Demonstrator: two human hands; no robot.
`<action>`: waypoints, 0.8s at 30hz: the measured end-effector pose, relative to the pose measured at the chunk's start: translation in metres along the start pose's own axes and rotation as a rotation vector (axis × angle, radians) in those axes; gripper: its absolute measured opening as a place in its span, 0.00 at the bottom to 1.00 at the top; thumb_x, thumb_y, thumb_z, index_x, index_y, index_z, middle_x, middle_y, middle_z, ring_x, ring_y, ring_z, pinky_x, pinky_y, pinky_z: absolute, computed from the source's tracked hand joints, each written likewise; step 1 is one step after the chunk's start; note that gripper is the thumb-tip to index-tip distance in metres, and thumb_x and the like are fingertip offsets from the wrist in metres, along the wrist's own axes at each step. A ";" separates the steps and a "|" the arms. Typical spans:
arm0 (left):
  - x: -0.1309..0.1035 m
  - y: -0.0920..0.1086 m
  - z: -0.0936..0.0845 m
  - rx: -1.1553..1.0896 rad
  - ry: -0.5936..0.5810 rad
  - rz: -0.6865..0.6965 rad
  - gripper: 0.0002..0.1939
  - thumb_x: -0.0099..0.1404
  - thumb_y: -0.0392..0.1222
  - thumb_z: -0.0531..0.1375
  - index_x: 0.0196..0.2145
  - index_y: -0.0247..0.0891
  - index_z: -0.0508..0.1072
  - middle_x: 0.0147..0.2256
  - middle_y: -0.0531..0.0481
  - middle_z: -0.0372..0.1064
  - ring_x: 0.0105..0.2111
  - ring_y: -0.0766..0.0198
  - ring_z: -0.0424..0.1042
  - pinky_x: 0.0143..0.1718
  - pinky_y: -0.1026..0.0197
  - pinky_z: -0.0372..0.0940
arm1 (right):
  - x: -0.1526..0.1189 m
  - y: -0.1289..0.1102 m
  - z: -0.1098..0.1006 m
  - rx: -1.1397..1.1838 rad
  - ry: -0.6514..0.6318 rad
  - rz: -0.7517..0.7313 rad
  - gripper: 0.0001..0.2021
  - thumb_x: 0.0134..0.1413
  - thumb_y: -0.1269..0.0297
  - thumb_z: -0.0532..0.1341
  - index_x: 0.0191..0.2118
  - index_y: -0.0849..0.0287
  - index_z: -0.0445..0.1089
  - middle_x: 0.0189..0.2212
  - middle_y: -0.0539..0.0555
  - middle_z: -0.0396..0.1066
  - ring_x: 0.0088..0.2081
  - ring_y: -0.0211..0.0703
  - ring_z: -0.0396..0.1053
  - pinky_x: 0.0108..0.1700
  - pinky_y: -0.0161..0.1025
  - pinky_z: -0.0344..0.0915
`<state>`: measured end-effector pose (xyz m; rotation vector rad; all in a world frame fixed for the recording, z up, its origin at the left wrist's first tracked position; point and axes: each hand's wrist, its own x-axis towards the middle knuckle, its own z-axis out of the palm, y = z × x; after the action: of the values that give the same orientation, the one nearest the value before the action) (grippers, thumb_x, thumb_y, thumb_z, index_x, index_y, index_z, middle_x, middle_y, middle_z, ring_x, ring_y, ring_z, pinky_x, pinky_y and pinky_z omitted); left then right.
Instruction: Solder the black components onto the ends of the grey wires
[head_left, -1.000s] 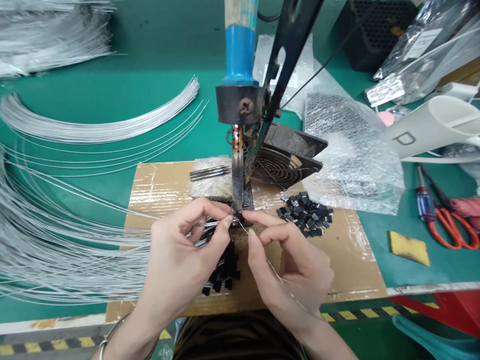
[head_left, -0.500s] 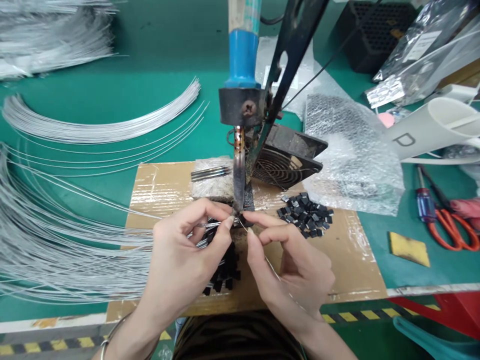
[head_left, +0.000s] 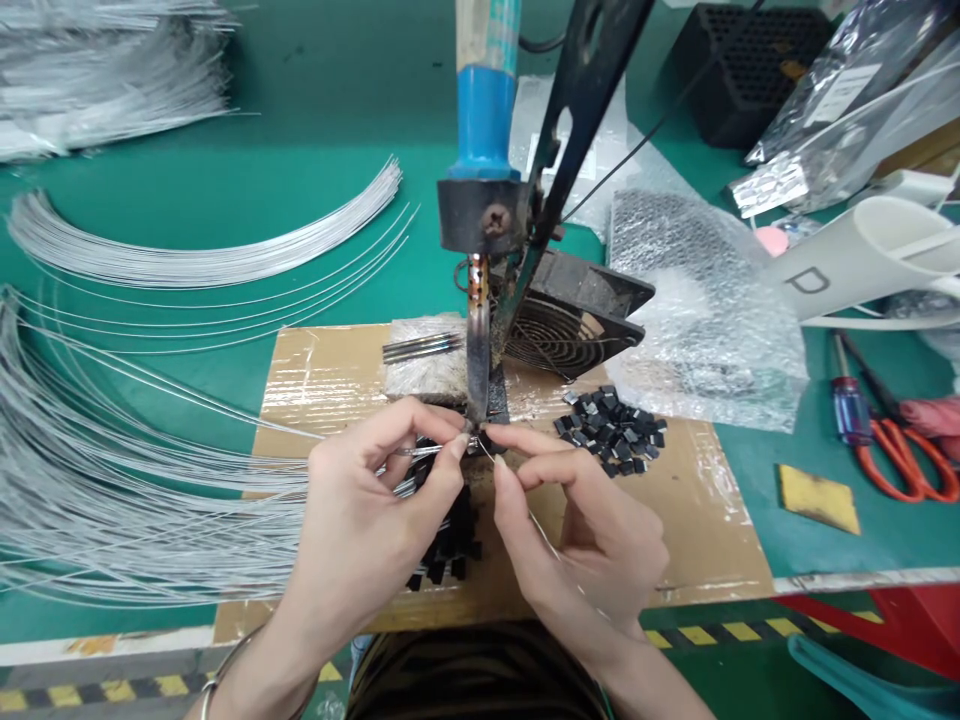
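A soldering iron (head_left: 487,125) with a blue handle is clamped upright, its tip pointing down between my hands. My left hand (head_left: 371,515) pinches a thin grey wire (head_left: 421,451) just left of the tip; a small shiny piece shows at the fingertips, too small to make out. My right hand (head_left: 589,535) is closed on a thin strand of solder wire (head_left: 541,532), which runs back across the palm. The solder's front end reaches up close to the iron's tip. Black pieces (head_left: 456,535) on wire ends lie beneath my left hand, partly hidden.
Loose black connectors (head_left: 611,430) are heaped on the cardboard (head_left: 697,530). Grey wires (head_left: 150,520) spread out at left. Behind the iron is a fan (head_left: 574,315). Red-handled scissors (head_left: 904,460), a screwdriver (head_left: 851,410) and a yellow sponge (head_left: 817,498) lie at right.
Almost nothing differs. Both hands keep their places by the iron's tip, and the view has shifted very slightly.
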<state>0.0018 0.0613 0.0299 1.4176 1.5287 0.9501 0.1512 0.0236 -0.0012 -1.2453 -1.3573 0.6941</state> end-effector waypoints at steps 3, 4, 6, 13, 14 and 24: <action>-0.001 -0.001 -0.001 0.003 0.000 -0.001 0.05 0.64 0.35 0.67 0.30 0.43 0.78 0.34 0.54 0.80 0.34 0.65 0.79 0.31 0.68 0.69 | 0.001 0.000 0.000 -0.010 0.003 -0.001 0.11 0.58 0.79 0.67 0.39 0.53 0.72 0.46 0.55 0.84 0.44 0.47 0.83 0.46 0.42 0.80; -0.002 -0.001 -0.001 0.003 -0.002 0.002 0.05 0.64 0.35 0.67 0.30 0.43 0.78 0.34 0.55 0.80 0.35 0.65 0.79 0.31 0.68 0.69 | 0.001 0.000 0.000 -0.011 0.006 -0.002 0.11 0.58 0.79 0.67 0.38 0.53 0.72 0.46 0.55 0.84 0.43 0.46 0.83 0.45 0.41 0.80; -0.002 -0.001 -0.001 0.001 -0.003 0.004 0.05 0.64 0.35 0.67 0.30 0.43 0.78 0.35 0.55 0.80 0.35 0.65 0.79 0.32 0.68 0.70 | 0.001 0.000 0.000 -0.011 0.010 -0.010 0.12 0.57 0.80 0.67 0.38 0.54 0.72 0.46 0.55 0.84 0.43 0.45 0.83 0.45 0.39 0.79; -0.001 -0.002 0.000 0.008 0.004 0.017 0.05 0.64 0.35 0.67 0.30 0.44 0.79 0.34 0.56 0.80 0.35 0.65 0.79 0.33 0.68 0.70 | 0.000 -0.001 -0.001 -0.010 0.018 -0.033 0.13 0.56 0.82 0.67 0.38 0.56 0.73 0.46 0.53 0.83 0.45 0.42 0.83 0.48 0.36 0.77; -0.001 -0.003 0.000 0.010 0.010 0.017 0.05 0.63 0.35 0.67 0.30 0.44 0.79 0.34 0.57 0.80 0.35 0.66 0.79 0.31 0.68 0.69 | 0.000 -0.001 -0.001 -0.005 0.017 -0.032 0.12 0.56 0.82 0.67 0.38 0.56 0.73 0.47 0.53 0.83 0.45 0.41 0.83 0.48 0.35 0.76; -0.004 -0.004 0.000 0.159 0.016 0.108 0.07 0.65 0.35 0.64 0.30 0.45 0.76 0.33 0.59 0.79 0.24 0.68 0.68 0.22 0.63 0.57 | -0.002 0.002 -0.003 0.065 -0.014 0.068 0.10 0.57 0.80 0.67 0.36 0.56 0.71 0.47 0.52 0.83 0.47 0.41 0.82 0.51 0.36 0.74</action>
<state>0.0006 0.0568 0.0260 1.6225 1.5820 0.9225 0.1543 0.0219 -0.0033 -1.2412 -1.2983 0.7897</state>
